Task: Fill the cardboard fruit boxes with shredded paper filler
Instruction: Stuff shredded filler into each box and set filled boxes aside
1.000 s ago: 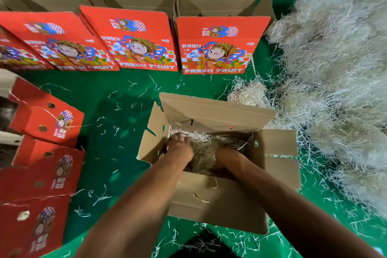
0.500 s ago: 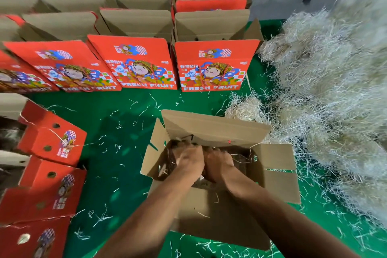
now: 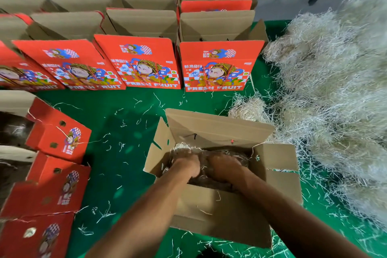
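An open brown cardboard box stands on the green surface right in front of me, its flaps folded outward. Shredded paper filler lies inside it. Both my hands are down in the box, close together near its middle. My left hand and my right hand show their backs, and their fingers curl down into the filler, gripping it. The fingertips are buried and blurred.
A large pile of loose shredded paper fills the right side. Rows of open red "FRESH FRUIT" boxes stand at the back. More red boxes lie along the left. Stray paper strands litter the green surface.
My hands, spread apart in the filler a second ago, came together at the box's middle and now sit slightly apart. The view has tilted up.
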Tool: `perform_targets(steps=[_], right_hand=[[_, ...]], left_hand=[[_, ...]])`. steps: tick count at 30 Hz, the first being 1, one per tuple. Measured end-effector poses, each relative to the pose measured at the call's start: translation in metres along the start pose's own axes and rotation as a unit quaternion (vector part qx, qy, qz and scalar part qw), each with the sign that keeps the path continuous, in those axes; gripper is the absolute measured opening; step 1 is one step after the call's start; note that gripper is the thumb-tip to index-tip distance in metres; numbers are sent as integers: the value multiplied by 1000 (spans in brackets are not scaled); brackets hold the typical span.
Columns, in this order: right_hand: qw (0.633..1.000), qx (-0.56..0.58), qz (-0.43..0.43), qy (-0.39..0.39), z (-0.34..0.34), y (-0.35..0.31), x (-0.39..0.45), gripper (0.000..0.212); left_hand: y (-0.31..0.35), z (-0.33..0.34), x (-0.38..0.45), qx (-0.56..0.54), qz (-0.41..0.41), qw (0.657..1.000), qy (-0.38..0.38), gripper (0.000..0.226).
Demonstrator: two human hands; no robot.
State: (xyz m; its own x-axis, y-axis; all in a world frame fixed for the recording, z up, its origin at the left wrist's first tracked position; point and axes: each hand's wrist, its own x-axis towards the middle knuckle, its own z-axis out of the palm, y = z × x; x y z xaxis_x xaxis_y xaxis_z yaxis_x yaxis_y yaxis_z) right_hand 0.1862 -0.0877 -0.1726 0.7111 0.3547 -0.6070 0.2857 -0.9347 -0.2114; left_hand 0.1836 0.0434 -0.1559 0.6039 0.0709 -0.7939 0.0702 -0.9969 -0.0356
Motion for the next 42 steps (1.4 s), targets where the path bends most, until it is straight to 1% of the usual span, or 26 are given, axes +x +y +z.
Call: perform_targets(steps=[2, 3, 4, 5, 6, 7, 8, 9, 11, 13, 14, 16, 17, 19, 21, 23, 26, 28, 30, 32, 34, 36, 38, 39, 40, 42], right_hand=[[994, -5, 79, 77, -12, 6, -8, 34], [991, -9, 106, 85, -14, 12, -12, 30], [991, 0, 109, 76, -14, 18, -16, 30], [994, 21, 92, 59, -9, 24, -16, 37], [996, 59, 64, 24, -4, 26, -18, 48], [995, 83, 41, -25, 2, 26, -20, 54], [994, 72, 39, -69, 8, 24, -20, 52], [991, 82, 69, -84, 12, 23, -17, 49], [984, 97, 108, -105, 16, 22, -9, 48], [981, 56, 97, -161, 16, 19, -8, 49], [981, 36, 101, -163, 15, 18, -8, 50], [981, -14, 142, -132, 18, 17, -7, 58], [980, -31, 156, -117, 19, 17, -9, 60], [980, -3, 173, -96, 23, 20, -6, 55], [984, 13, 158, -75, 24, 25, -8, 49], [988, 6, 153, -33, 22, 30, -9, 49], [989, 12, 144, -15, 22, 34, -13, 46], [987, 63, 149, -19, 24, 32, -14, 44], [985, 73, 157, -23, 21, 27, -15, 46], [984, 76, 154, -50, 13, 26, -19, 48], [988, 64, 117, -73, -2, 23, -28, 41], [992, 52, 98, -53, -18, 23, -35, 31], [994, 31, 108, 1, -30, 19, -34, 24], [992, 40, 122, 11, -35, 15, -31, 23], [992, 41, 117, 7, -37, 10, -28, 20], [986, 121, 100, -63, -33, 3, -15, 15]], left_hand=[[-1, -3, -5, 16, -10, 998, 60, 36], [-1, -3, -7, 25, -20, 997, 71, 31], [-2, -1, -8, 29, -30, 997, 67, 32], [-2, 2, -7, 30, -35, 998, 51, 38], [-1, 4, -5, 24, -36, 999, 29, 48], [0, 7, -4, 12, -35, 999, 1, 61], [0, 8, -3, 0, -36, 999, -25, 72], [-1, 10, -1, -8, -38, 998, -42, 78], [-2, 13, 4, -17, -38, 997, -65, 71], [-2, 15, 7, -24, -41, 997, -67, 63], [-2, 16, 10, -37, -46, 997, -55, 66], [-2, 16, 8, -79, -46, 996, -18, 75], [-2, 17, 6, -98, -44, 994, -4, 74], [-3, 19, 2, -119, -40, 992, 10, 67], [-5, 23, 2, -124, -36, 991, 18, 60], [-6, 25, 4, -129, -44, 991, 2, 64], [-3, 23, -2, -138, -63, 988, -30, 71], [-3, 23, -4, -161, -65, 984, -29, 65], [-3, 20, -6, -167, -58, 983, -49, 60], [-7, 15, -9, -151, -48, 985, -63, 60], [-14, 10, -14, -130, -52, 989, -38, 62], [-21, 4, -16, -102, -56, 993, 9, 58], [-23, 1, -15, -72, -39, 995, 57, 43], [-21, 1, -13, -56, -26, 995, 83, 33], [-17, -1, -15, -32, -15, 994, 102, 25], [-8, -1, -15, -6, -15, 991, 131, 14]])
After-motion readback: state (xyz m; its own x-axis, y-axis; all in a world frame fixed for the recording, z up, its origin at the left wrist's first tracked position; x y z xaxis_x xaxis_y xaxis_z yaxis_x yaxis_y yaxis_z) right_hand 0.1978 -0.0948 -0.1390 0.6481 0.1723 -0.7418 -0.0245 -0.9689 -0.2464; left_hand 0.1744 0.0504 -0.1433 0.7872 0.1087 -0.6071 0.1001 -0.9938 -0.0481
